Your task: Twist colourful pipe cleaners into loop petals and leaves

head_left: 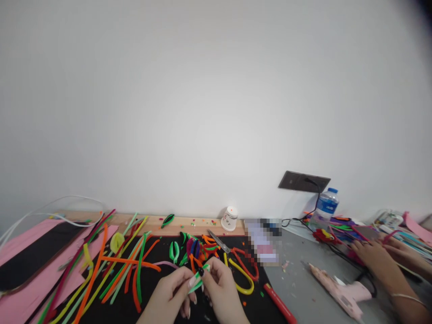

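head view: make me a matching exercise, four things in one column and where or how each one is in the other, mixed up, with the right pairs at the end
Things
1. paper cup
2. glue gun
3. water bottle
4. green piece

Places and states
A. held between the left hand and the right hand
B. upright, with a blue cap
C. narrow end up, on the wooden strip by the wall
D. pale pink, lying on the grey surface

Right pairs: 1-C, 2-D, 3-B, 4-A
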Motion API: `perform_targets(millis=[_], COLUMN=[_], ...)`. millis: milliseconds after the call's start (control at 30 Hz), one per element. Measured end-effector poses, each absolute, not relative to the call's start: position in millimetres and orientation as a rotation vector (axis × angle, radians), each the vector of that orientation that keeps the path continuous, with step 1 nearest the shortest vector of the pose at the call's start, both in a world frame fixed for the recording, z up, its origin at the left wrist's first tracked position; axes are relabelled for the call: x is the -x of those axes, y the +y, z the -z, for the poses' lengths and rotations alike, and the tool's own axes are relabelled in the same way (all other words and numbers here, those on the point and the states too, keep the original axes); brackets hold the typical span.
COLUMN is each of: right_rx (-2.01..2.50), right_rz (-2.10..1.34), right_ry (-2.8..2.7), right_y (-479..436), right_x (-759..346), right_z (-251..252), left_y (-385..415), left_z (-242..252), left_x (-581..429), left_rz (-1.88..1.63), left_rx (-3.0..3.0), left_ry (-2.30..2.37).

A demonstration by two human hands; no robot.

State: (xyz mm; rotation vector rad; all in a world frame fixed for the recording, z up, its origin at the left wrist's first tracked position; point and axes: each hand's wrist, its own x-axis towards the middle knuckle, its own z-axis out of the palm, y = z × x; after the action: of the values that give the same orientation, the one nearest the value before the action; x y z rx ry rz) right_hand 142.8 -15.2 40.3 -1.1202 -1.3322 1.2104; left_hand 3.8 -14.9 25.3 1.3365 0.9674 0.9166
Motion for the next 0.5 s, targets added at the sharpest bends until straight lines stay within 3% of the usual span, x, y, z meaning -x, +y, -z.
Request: perform_targets(millis=[500], right_rx=[1.143], right_rz=[-1.327], right_ry=[-1.309], right_y=[-14.5], right_x=[-142.4], right_z=[-44.0], left_y=[-14.6], left_z=[-25.7], left_x=[-2.5], left_rz=[-0.957], left_rx=[-1.432], left_ry=[1.025])
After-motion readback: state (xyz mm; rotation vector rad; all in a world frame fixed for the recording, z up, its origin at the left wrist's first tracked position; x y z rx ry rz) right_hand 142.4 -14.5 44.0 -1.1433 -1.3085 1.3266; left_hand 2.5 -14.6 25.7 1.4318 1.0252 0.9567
